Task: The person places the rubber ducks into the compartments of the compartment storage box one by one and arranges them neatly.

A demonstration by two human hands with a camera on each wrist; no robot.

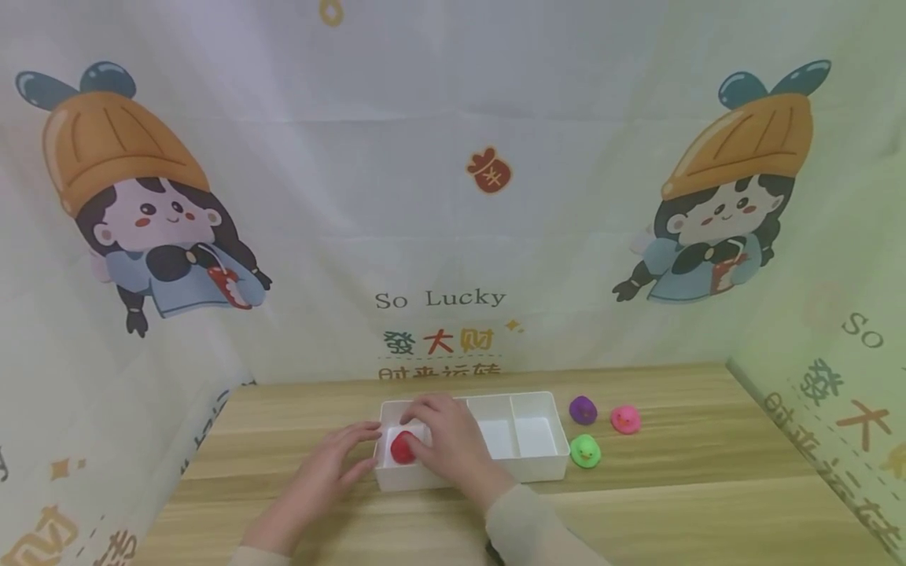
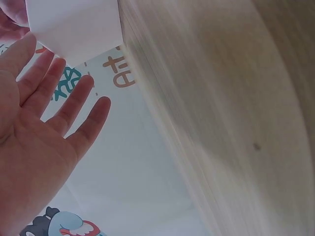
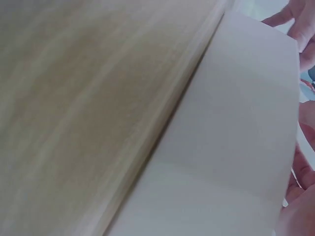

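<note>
A white divided box (image 1: pixel 495 473) stands on the wooden table. In its leftmost compartment sits a small red rounded toy (image 1: pixel 402 447), partly covered by my right hand (image 1: pixel 453 440). That hand reaches over the front wall, thumb at the toy's right side and the other fingers loosely bent above it. My left hand (image 1: pixel 329 464) is at the box's left end, fingertips right at the end wall. The left wrist view shows the fingers of the left hand (image 2: pixel 54 108) spread and fairly straight beside the white box (image 2: pixel 74 29). In the right wrist view, the box's wall (image 3: pixel 221 128) fills the middle.
Right of the box lie a purple toy duck (image 1: pixel 583 409), a pink toy duck (image 1: pixel 626 419) and a green toy duck (image 1: pixel 585 451). Dividers split the box into compartments. A printed cloth (image 1: pixel 566 259) hangs behind and at both sides of the table (image 1: pixel 665 503).
</note>
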